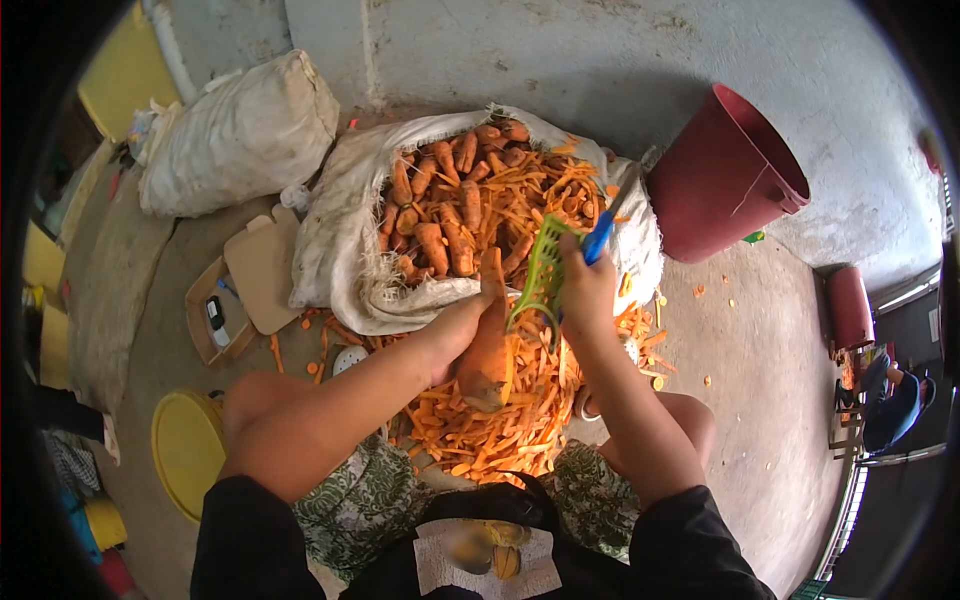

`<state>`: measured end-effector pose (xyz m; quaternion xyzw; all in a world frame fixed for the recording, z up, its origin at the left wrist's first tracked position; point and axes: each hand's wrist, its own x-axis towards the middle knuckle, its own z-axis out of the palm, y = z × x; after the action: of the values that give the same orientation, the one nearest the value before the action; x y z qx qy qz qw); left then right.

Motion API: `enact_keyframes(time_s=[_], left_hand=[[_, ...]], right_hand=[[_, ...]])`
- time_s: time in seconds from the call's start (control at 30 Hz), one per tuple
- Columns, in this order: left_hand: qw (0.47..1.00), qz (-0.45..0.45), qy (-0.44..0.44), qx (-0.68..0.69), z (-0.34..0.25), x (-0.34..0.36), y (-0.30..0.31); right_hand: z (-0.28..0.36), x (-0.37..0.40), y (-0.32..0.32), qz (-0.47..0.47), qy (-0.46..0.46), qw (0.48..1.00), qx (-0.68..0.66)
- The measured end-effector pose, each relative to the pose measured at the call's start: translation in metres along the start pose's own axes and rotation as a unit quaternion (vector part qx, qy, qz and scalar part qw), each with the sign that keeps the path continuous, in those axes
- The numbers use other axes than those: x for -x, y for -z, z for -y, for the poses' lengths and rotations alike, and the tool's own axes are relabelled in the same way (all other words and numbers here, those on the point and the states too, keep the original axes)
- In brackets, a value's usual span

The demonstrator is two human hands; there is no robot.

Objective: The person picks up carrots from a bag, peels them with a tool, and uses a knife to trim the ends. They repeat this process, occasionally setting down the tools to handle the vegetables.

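My left hand (455, 338) is wrapped round a large carrot (487, 365), held with its thick end toward me. In my right hand (588, 285) are a green peeler (543, 265) and a knife with a blue handle (598, 238), its blade pointing up and right. The peeler's lower end is beside the carrot's right side. Beyond my hands, an open white sack (350, 255) holds unpeeled carrots (440, 245) and orange peelings. Under the held carrot, a heap of peelings (500, 435) lies on the floor between my legs.
A tied white sack (240, 135) is at the back left, near an open cardboard box (215, 318) with small items. A yellow lid (188, 450) lies at the left. The red bucket (715, 180) leans by the wall. At the far right is a person in blue (890, 410).
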<state>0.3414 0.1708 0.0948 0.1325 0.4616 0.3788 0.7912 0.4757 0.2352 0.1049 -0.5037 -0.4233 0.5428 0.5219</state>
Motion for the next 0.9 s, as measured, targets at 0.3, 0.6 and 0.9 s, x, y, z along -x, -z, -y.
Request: enact_keyframes(time_s=[0.3, 0.6, 0.9], left_hand=[[0.998, 0.017, -0.031, 0.047, 0.0, -0.002, -0.007], [1.0, 0.027, -0.003, -0.009, 0.003, -0.009, -0.003], [0.973, 0.114, 0.094, -0.176, 0.03, 0.016, -0.017]], right_hand=[[-0.012, 0.034, -0.011, 0.064, 0.095, 0.988, 0.107], [-0.013, 0.03, -0.006, 0.014, 0.132, 0.959, 0.251], [-0.037, -0.073, 0.06, -0.224, 0.151, 0.894, 0.358]])
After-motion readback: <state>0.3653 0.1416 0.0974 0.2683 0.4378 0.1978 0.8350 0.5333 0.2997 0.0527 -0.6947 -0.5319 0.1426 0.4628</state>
